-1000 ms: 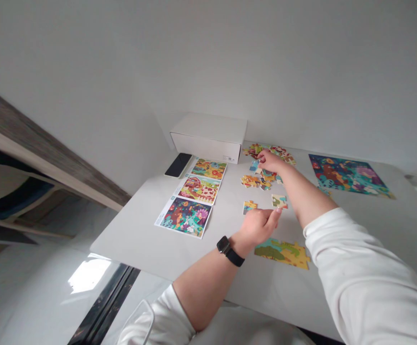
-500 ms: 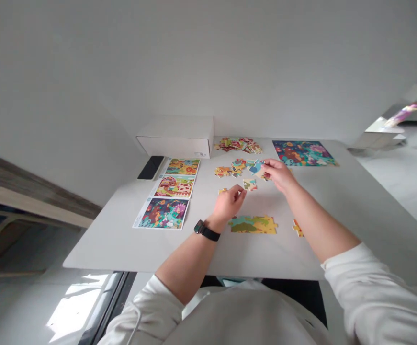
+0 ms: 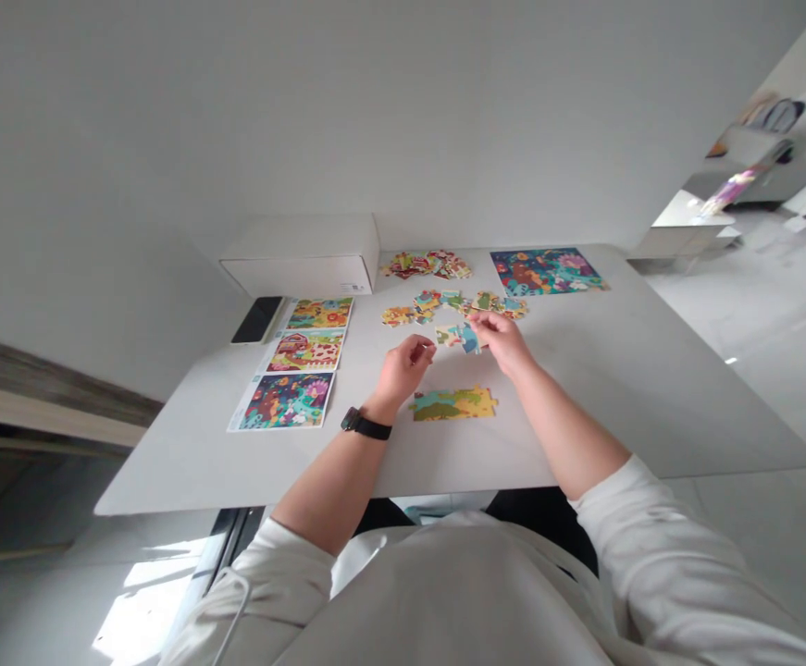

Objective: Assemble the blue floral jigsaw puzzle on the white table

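Note:
My right hand (image 3: 503,342) pinches a blue jigsaw piece (image 3: 470,340) just above the table. Its left side meets or overlaps a pale piece with green and red (image 3: 448,335); I cannot tell whether they interlock. My left hand (image 3: 406,365), with a black watch on the wrist, hovers left of these pieces. Its fingers are curled together, and whatever may be inside them is hidden. Nearer my body lies a joined strip of puzzle (image 3: 452,404) in yellow, green and blue. Loose jigsaw pieces (image 3: 427,300) spread in a row beyond my hands.
A white box (image 3: 298,275) stands against the wall, with a phone (image 3: 256,320) before it. A sheet with three printed pictures (image 3: 291,400) lies at left. Farther back are a heap of reddish pieces (image 3: 427,265) and a dark, colourful puzzle picture (image 3: 548,271).
My right hand has brought the blue piece nearer and lower, beside the pale piece. My left hand has drawn slightly away from that piece. The whole view has shifted.

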The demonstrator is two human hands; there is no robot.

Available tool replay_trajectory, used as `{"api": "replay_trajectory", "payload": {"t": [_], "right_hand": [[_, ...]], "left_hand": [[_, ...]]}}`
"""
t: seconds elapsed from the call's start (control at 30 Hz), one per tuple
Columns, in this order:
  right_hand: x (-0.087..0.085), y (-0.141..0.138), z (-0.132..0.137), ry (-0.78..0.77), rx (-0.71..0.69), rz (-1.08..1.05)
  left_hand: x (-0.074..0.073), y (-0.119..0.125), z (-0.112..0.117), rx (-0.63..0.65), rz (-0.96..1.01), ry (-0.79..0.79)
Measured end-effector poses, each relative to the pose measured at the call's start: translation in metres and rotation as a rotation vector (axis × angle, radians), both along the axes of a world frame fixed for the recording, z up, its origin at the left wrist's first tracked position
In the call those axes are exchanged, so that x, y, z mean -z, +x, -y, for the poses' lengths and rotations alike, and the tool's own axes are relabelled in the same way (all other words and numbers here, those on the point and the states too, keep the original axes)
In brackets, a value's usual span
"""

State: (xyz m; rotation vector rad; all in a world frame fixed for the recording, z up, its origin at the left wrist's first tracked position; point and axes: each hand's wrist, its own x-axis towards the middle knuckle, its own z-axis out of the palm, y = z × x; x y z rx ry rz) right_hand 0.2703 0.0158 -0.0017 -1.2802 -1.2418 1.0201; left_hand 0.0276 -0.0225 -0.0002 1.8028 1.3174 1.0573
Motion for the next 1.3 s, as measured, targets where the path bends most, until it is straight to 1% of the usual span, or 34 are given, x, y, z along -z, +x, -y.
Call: {"api": "replay_trajectory", "payload": {"t": [0.13,0.2,0.27,0.33,0.43,0.57,0.7,0.8,0.93,1.0,1.07,1.17,1.23,1.3], "right_hand": [[0.007,-0.011,0.004,0.088,-0.18,0.056],[0.009,-0.014,0.006,0.099,-0.255,0.082],[0.009,-0.016,0.009,0.102,-0.289,0.115],[0.009,-0.017,0.01,0.118,-0.281,0.149],[0.008,-0.016,0.01,0.157,-0.235,0.17],[0.01,-0.014,0.007,0.191,-0.19,0.179],[0.01,-0.013,0.008,0.238,-0.163,0.23],[0.003,-0.013,0.014,0.349,-0.154,0.349],[-0.009,-0.014,0.024,0.562,-0.231,0.589],[-0.013,-0.015,0.027,0.625,-0.249,0.699],[-0.016,-0.016,0.028,0.648,-0.231,0.774],[-0.019,-0.014,0.026,0.661,-0.171,0.818],[-0.022,-0.01,0.025,0.67,-0.123,0.815],[-0.026,-0.002,0.023,0.667,-0.078,0.785]], "left_hand": [[0.004,0.002,-0.001,0.106,0.124,-0.094],[0.003,0.003,0.0,0.145,0.132,-0.131],[0.003,0.005,0.0,0.154,0.116,-0.162],[0.003,0.006,0.0,0.138,0.13,-0.202],[0.003,0.007,-0.002,0.096,0.239,-0.263],[0.0,0.006,-0.004,0.043,0.371,-0.295],[-0.002,0.005,-0.004,0.003,0.428,-0.328],[-0.003,0.006,-0.004,-0.014,0.443,-0.348],[-0.004,0.007,-0.002,-0.023,0.466,-0.36],[-0.006,0.009,0.0,-0.025,0.482,-0.366],[-0.009,0.011,0.002,-0.019,0.5,-0.376],[-0.017,0.017,0.004,0.001,0.52,-0.392],[-0.022,0.021,0.0,0.017,0.511,-0.4],[-0.025,0.024,-0.009,0.03,0.474,-0.39]]}}
